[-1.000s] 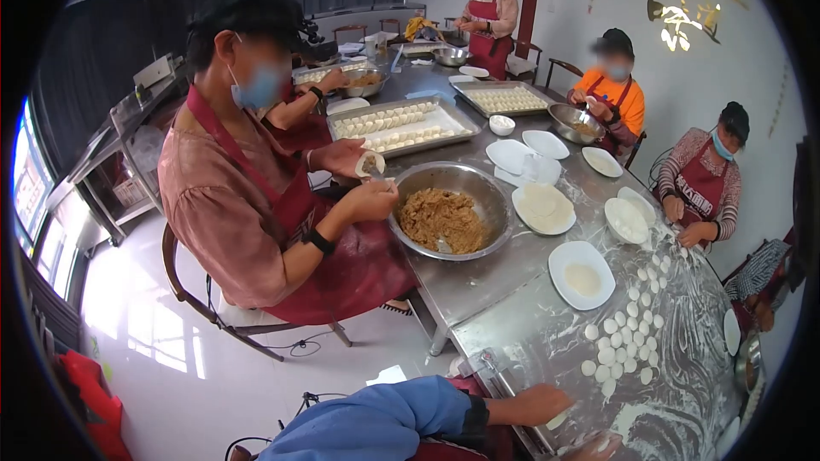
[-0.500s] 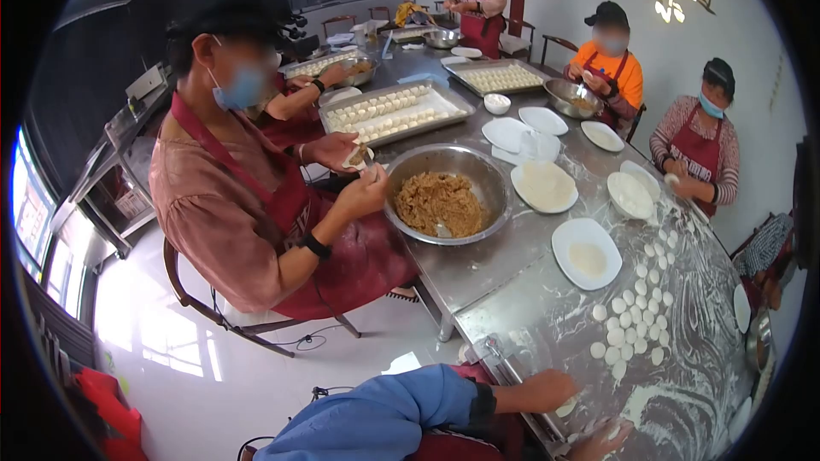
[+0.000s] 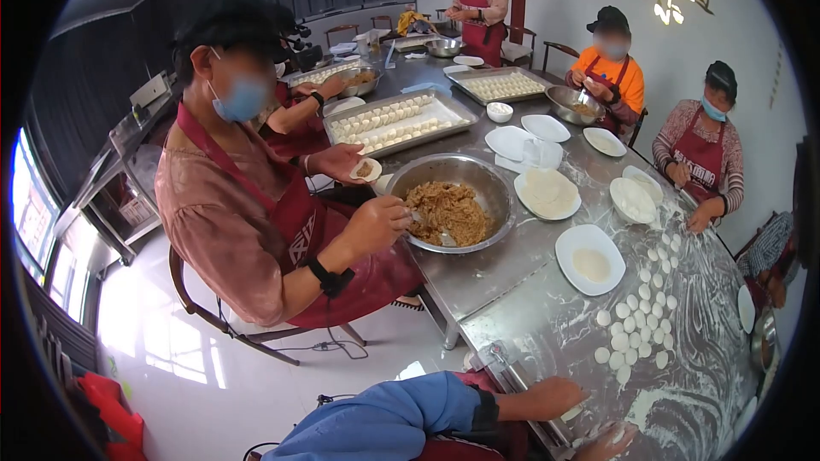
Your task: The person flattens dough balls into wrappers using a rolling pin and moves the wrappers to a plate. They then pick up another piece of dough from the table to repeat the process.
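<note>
A communal dumpling kitchen: aproned workers sit around a long steel tabletop [image 3: 495, 277] bearing a filling bowl [image 3: 478, 183] and dumpling trays [image 3: 397, 124].

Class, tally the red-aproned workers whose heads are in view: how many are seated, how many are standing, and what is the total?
Seated: 3 (pink-top worker, orange-top worker, patterned-top worker)
Standing: 1 (far-end worker)
Total: 4

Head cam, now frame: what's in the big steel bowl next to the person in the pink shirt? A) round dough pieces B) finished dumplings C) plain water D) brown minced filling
D: the steel bowl holds a mound of brown minced filling; the round dough pieces lie on the floured table, and the finished dumplings sit in a tray farther back.
</note>
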`<state>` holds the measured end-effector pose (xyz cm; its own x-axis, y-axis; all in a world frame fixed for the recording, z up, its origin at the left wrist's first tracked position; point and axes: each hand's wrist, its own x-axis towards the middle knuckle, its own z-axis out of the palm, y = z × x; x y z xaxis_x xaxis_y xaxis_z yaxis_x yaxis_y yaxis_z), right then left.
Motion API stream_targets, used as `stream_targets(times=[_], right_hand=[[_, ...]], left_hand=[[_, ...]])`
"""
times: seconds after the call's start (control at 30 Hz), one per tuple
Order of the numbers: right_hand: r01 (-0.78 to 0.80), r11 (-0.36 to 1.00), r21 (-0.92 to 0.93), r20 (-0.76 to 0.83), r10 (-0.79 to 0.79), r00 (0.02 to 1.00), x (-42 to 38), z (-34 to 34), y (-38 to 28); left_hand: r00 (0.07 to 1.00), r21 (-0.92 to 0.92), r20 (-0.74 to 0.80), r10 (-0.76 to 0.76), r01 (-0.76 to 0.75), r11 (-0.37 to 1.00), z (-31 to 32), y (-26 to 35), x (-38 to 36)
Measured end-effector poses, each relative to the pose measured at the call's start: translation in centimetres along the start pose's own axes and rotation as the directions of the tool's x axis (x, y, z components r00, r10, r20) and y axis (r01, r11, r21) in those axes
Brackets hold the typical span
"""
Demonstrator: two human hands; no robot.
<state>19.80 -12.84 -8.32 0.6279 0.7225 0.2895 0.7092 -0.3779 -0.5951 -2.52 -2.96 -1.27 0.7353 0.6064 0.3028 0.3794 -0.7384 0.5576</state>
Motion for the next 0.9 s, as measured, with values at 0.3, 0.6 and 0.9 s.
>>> stream_targets(times=[0.3, 0.6, 0.9], right_hand=[[0.242, 0.968, -0.068, -0.211, -0.251, 0.945, -1.5, -0.5, -3.1], [-0.006, 0.991, 0.134, -0.211, 0.034, 0.977, -2.1, -1.6, -6.3], [0.17, 0.935, 0.311, -0.361, -0.049, 0.931, -1.9, -2.5, -10.7]], left_hand=[[1.0, -0.009, 0.029, -0.011, 0.012, 1.0, -0.3, 0.1, 0.0], [0.992, 0.036, -0.11, 0.056, -0.052, 0.998, 0.7, -0.2, -0.4], [0.992, -0.233, 0.059, -0.113, 0.124, 0.965, 0.9, -2.2, 1.4]])
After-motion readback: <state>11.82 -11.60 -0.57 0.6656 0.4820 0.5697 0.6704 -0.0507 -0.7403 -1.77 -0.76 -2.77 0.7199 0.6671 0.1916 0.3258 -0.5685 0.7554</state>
